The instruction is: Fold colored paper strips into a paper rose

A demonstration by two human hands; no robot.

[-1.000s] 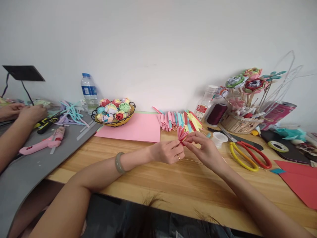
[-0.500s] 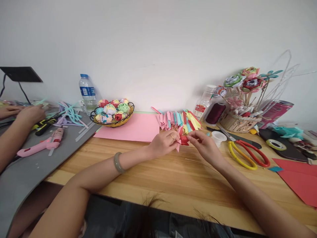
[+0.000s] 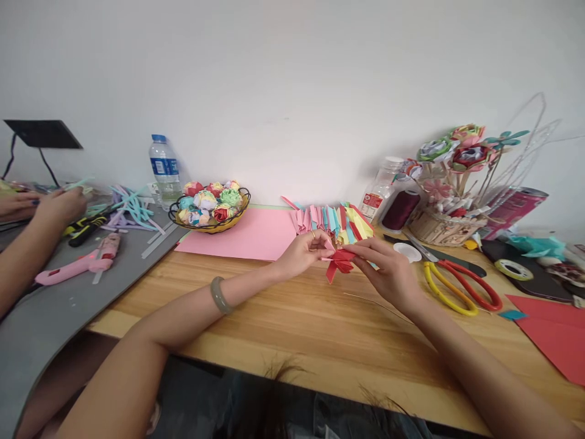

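My left hand [image 3: 302, 253], with a ring and a bangle on the wrist, pinches a small pink folded paper piece [image 3: 328, 245]. From the other side, the fingers of my right hand [image 3: 386, 265] close on a red folded paper piece [image 3: 340, 263]. Pink and red meet between my fingertips, above the table; how they join is hidden. Just behind my hands lies a row of folded paper strips [image 3: 326, 221] in pink, blue, red and yellow. A thin wire [image 3: 372, 301] rests on the wood beneath my right wrist.
Left of my hands, a basket of paper flowers [image 3: 210, 227] stands on pink sheets [image 3: 237, 244]. Scissors [image 3: 450, 283], a thread spool [image 3: 401, 210], a flower pot [image 3: 450, 230] and red paper [image 3: 548, 329] lie right. A co-worker's hands [image 3: 61, 206] work far left near a glue gun [image 3: 85, 265].
The red paper has turned and now hangs lower, with a flap pointing down. The pink piece has risen into my left fingertips. My right hand has moved over the red paper.
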